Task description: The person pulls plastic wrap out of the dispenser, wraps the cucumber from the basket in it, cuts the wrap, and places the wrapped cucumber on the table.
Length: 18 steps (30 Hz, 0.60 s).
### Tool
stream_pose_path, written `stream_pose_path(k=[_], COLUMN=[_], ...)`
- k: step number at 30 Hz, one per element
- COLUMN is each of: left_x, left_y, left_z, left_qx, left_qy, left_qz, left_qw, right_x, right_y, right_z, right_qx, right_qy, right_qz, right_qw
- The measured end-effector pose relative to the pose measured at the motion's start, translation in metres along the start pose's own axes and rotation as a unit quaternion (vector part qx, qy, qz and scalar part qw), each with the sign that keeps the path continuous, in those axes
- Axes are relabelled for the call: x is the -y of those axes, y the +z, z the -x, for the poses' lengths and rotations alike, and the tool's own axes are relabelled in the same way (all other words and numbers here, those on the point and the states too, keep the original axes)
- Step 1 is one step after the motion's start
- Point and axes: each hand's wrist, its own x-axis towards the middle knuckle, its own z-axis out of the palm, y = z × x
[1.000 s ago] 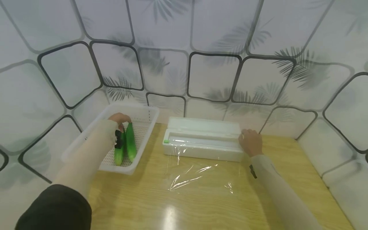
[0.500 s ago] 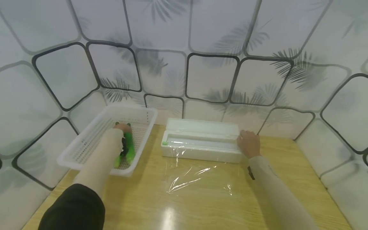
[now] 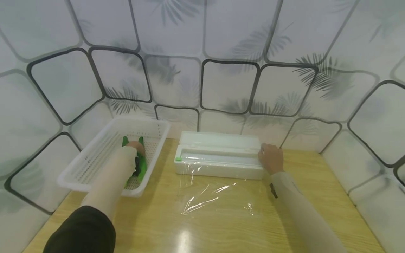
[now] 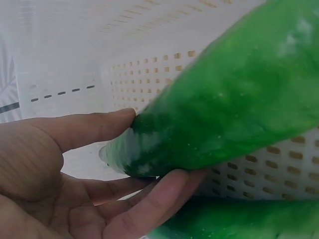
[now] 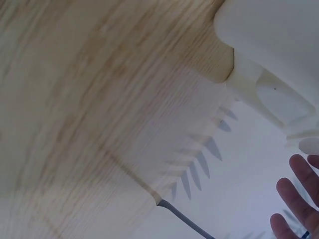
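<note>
Cucumber (image 4: 219, 99) first: it lies in the white perforated basket (image 3: 95, 154) at the left of the wooden table (image 3: 221, 225), long axis running from the near rim toward the back wall, one blunt end pointing away from me. My left hand (image 3: 136, 147) is on that far end — thumb over the top, fingers (image 4: 154, 199) curled beneath, pinching it. A second cucumber (image 4: 249, 224) lies just beside it on the basket floor, parallel as far as I can see.

Right of the basket sits the long white cling-film dispenser (image 3: 218, 158), its length across the table, lid open. A sheet of film (image 3: 215, 196) is drawn out toward me, flat on the wood. My right hand (image 3: 270, 159) rests at the dispenser's right end — fingers loosely bent against it, not plainly gripping.
</note>
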Motion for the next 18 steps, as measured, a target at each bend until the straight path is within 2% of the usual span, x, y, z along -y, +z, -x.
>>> stream_pose_path(k=[2, 8, 10, 12, 13, 15, 16, 18], left_x=[0.000, 0.002, 0.004, 0.008, 0.014, 0.019, 0.021, 0.021], left_y=[0.002, 0.010, 0.011, 0.009, 0.007, 0.003, 0.001, 0.002], left_z=[-0.002, -0.007, -0.018, -0.035, -0.053, -0.070, -0.075, -0.074], left_qx=[0.003, -0.003, -0.001, 0.010, 0.021, 0.025, 0.029, 0.023], left_qy=[-0.010, -0.080, -0.089, -0.067, -0.049, -0.015, 0.004, 0.010], left_qz=[0.005, 0.086, 0.086, 0.023, -0.020, -0.096, -0.136, -0.180], left_qw=[0.9999, 0.9931, 0.9923, 0.9974, 0.9984, 0.9950, 0.9903, 0.9833], right_x=[-0.001, -0.004, -0.004, -0.003, -0.003, -0.001, 0.001, 0.002], right_y=[0.000, -0.001, -0.001, -0.002, -0.002, -0.003, -0.003, -0.003], right_z=[0.000, 0.004, 0.004, 0.005, 0.005, 0.004, 0.004, 0.004], right_qx=[0.004, 0.009, 0.006, 0.002, -0.001, -0.004, -0.005, -0.003], right_qy=[0.001, -0.004, -0.001, 0.003, 0.005, 0.008, 0.008, 0.007], right_qz=[0.002, 0.026, 0.034, 0.034, 0.030, 0.023, 0.022, 0.027], right_qw=[1.000, 1.000, 0.999, 0.999, 1.000, 1.000, 1.000, 1.000])
